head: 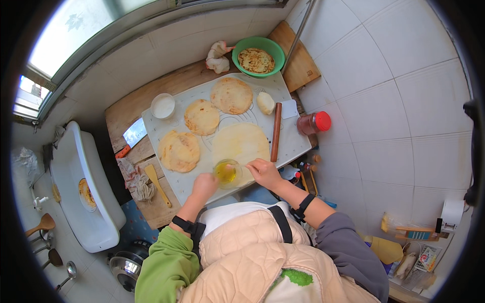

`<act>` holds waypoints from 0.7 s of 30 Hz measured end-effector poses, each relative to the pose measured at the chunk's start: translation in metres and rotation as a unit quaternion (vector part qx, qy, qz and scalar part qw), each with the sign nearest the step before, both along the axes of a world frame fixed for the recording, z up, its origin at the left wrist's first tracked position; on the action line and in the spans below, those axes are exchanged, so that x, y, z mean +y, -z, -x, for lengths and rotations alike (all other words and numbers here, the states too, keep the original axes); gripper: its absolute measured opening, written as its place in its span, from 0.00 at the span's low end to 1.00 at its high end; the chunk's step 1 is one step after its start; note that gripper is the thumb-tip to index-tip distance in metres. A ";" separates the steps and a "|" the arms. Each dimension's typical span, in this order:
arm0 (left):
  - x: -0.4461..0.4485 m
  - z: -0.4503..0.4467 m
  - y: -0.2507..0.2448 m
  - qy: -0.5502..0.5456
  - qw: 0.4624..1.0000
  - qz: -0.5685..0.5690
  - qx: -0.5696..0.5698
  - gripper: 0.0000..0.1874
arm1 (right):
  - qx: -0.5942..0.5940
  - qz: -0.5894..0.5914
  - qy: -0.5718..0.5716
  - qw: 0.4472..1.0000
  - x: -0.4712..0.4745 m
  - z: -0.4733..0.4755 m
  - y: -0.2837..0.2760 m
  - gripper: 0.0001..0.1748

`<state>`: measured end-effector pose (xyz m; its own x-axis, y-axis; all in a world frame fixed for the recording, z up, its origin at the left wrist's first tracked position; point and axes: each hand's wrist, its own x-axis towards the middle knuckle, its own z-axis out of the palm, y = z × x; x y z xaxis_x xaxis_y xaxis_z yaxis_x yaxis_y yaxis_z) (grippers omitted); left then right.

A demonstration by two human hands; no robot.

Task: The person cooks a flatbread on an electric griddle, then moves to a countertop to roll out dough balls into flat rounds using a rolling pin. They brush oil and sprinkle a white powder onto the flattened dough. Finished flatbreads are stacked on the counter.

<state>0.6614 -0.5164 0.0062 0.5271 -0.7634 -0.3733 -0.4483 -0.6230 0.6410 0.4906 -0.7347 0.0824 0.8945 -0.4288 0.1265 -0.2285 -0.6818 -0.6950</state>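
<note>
My left hand grips the left side of a small clear glass bowl of yellow oil, held over the near edge of a rolled-out dough sheet. Right of the bowl, my right hand has its fingers pinched together; whether a thin utensil is between them is too small to tell. The pale dough round has a faint yellow, oily patch. Beside it on the white mat lie three flat filled rounds, the nearest a reddish-spotted flatbread. A brown rolling pin lies to the right, near a dough lump.
A white bowl of flour-like powder stands at the mat's left corner, near a cleaver. A wooden spatula and rags lie left. A green basin holds a browned flatbread. A red-lidded jar stands right.
</note>
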 end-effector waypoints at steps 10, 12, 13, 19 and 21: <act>-0.040 0.010 -0.004 0.053 0.997 0.006 -0.050 0.20 | 0.146 -0.486 0.232 0.830 -0.041 0.046 0.065 0.13; -0.040 0.008 -0.005 0.054 0.997 -0.010 -0.058 0.21 | 0.111 -0.472 0.254 0.837 -0.061 0.050 0.072 0.13; -0.038 0.007 -0.004 0.057 0.997 -0.020 -0.057 0.20 | 0.111 -0.465 0.276 0.834 -0.069 0.049 0.075 0.13; -0.018 -0.002 0.001 0.050 0.996 -0.072 -0.024 0.22 | 0.078 -0.125 0.252 0.957 -0.096 0.012 0.086 0.12; -0.013 -0.005 -0.004 0.029 0.995 -0.090 0.018 0.22 | 0.044 -0.029 0.248 0.967 -0.108 -0.004 0.083 0.11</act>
<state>0.6663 -0.5292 0.0098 0.4681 -0.7107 -0.5251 -0.4649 -0.7035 0.5376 0.4944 -0.8428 -0.0004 0.5834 -0.8119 0.0217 -0.5777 -0.4337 -0.6915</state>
